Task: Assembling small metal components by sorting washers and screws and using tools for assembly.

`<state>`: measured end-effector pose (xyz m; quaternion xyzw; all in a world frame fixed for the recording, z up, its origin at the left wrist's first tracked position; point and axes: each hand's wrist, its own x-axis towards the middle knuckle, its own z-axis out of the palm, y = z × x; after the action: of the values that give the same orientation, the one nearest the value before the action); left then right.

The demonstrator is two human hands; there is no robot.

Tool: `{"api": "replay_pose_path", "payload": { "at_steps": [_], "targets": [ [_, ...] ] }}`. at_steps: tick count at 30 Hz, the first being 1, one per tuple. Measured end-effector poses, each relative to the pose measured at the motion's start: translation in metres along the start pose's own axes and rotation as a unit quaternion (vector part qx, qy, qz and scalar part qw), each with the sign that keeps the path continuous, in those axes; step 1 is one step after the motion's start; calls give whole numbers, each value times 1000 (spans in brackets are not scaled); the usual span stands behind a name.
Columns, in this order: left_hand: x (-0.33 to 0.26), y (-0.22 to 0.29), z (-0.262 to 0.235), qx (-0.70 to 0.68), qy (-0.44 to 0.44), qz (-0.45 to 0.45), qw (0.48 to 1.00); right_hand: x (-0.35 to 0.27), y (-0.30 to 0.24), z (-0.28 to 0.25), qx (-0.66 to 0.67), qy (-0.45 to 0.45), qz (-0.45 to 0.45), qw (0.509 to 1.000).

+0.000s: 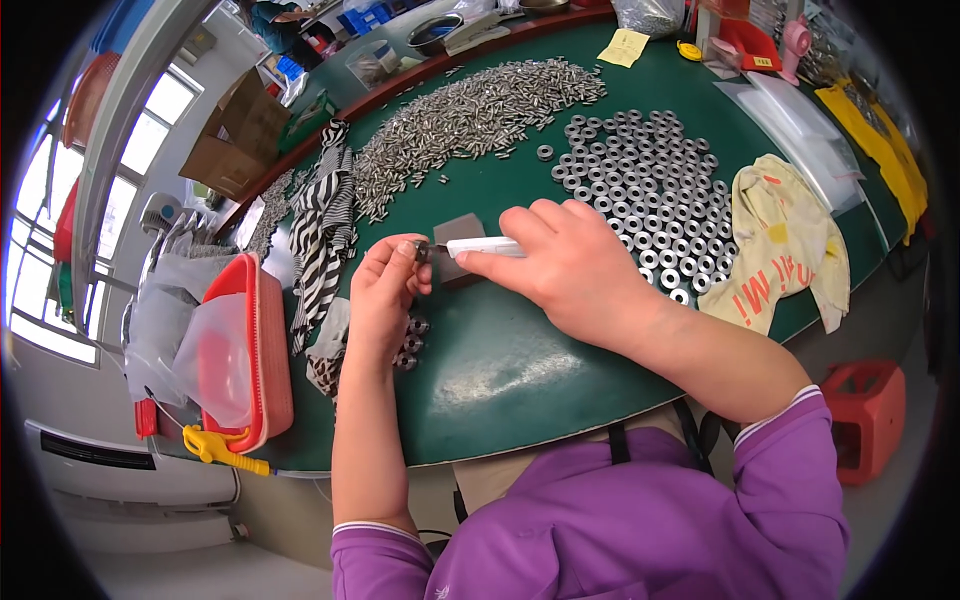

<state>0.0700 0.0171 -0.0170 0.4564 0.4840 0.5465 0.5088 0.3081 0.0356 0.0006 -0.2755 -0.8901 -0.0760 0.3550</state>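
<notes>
My left hand pinches a small dark metal ring between thumb and fingers. Wrapped round a white-handled hand tool, my right hand brings its thin dark tip up against the ring. Whether the tip sits inside the ring's hole is too small to tell. Beneath the tool, a flat grey block lies on the green tabletop. Several more metal rings lie beside my left wrist, partly hidden by it. To the right, many silver rings are spread flat in loose rows.
A long heap of small metal pins covers the far side. Striped cloth and a red basket with plastic bags are at left, above a yellow air gun. A pale yellow cloth lies right; a red stool stands below.
</notes>
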Motion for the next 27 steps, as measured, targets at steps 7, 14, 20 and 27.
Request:
{"api": "replay_pose_path", "payload": {
  "at_steps": [7,14,20,27],
  "targets": [
    [5,-1,-13,-181,-60,6,982,-4,13,14,50,-11,91,994],
    [4,-3,-10,-253,-89,3,963,-11,8,21,22,-72,95,993],
    [6,-5,-10,-273,-47,3,961,-13,12,25,-47,-145,125,980],
    [-44,38,-19,-279,31,71,957,-3,7,20,36,-67,47,996]
  ]
}}
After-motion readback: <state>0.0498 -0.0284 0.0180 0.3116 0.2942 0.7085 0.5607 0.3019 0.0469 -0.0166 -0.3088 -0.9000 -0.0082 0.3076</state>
